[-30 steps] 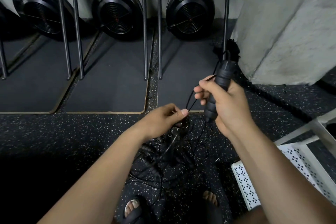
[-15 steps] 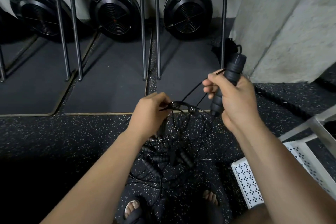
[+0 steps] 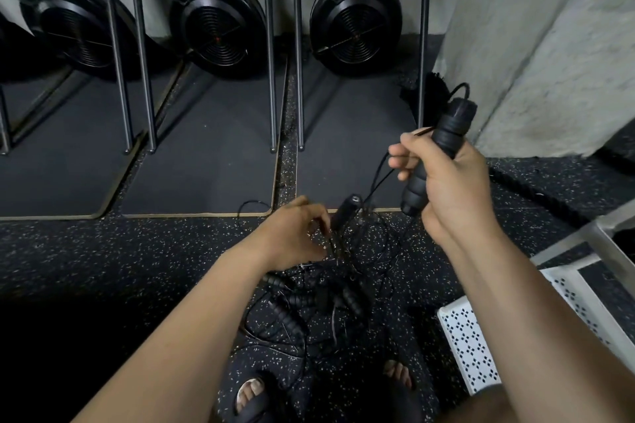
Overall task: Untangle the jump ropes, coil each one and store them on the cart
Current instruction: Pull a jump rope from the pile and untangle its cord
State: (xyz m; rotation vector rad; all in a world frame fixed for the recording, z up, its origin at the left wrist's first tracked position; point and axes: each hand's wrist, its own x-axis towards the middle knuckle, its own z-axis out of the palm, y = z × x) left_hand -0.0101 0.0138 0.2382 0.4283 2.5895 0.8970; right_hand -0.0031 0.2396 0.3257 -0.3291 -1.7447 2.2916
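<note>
Head view, single frame.

Right hand (image 3: 446, 189): raised at right of centre, fingers (image 3: 405, 152) clenched round a black ribbed handle (image 3: 438, 148), held tilted with its top leaning right. A thin cord (image 3: 378, 175) leaves the handle top, loops over and drops toward the left hand.

Left hand (image 3: 292, 239): lower, near frame centre, fingers (image 3: 318, 216) curled in a pinch on strands of the jump ropes (image 3: 309, 312). A second handle (image 3: 345, 213) stands up from that pinch point; whether the fingertips hold its foot or only the cord beside it cannot be told.

The jump ropes: most lie in a black tangle on the speckled floor (image 3: 103, 268), below the hands and just ahead of two sandalled feet (image 3: 251, 395). Several ribbed handles are mixed in.

Cart (image 3: 470, 347): white, perforated, at lower right, near the tangle but apart from it. No rope visible on the part in frame.

Background: dark mats (image 3: 206, 148), upright metal bars (image 3: 271, 79), three round black fan housings (image 3: 216, 31), concrete pillar (image 3: 549, 45).
</note>
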